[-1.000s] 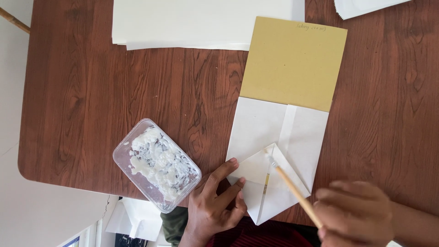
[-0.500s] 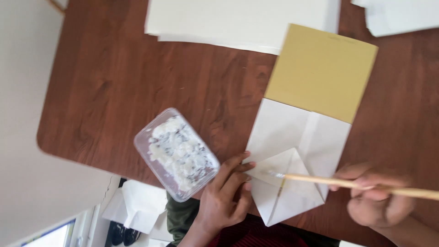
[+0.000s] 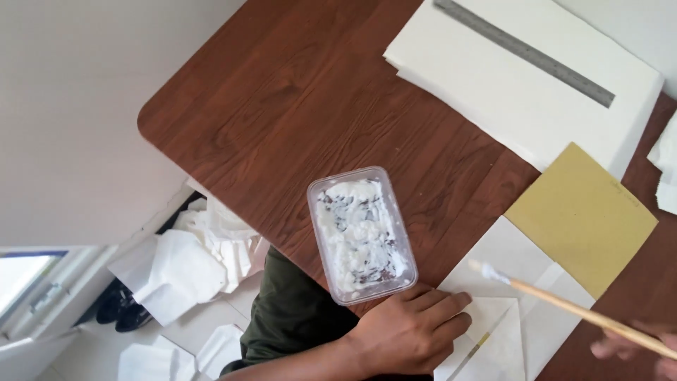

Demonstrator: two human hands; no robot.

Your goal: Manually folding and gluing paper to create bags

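— White folded paper bag [image 3: 518, 282] on the brown wooden table [image 3: 303, 106]: who holds it?
— Left hand [image 3: 412, 328], fingers together, flat on its folded flap.
— And the right hand [image 3: 635, 347]?
— Fingers clamped on a thin wooden stick [image 3: 585, 314], paste-tipped, above the bag, beside the clear plastic paste tub [image 3: 360, 233].

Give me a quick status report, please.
Left hand flat on folded white paper. Right hand holds paste-tipped stick above it. Paste tub alongside.

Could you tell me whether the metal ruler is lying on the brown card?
No, the metal ruler lies on the stack of white sheets, apart from the brown card.
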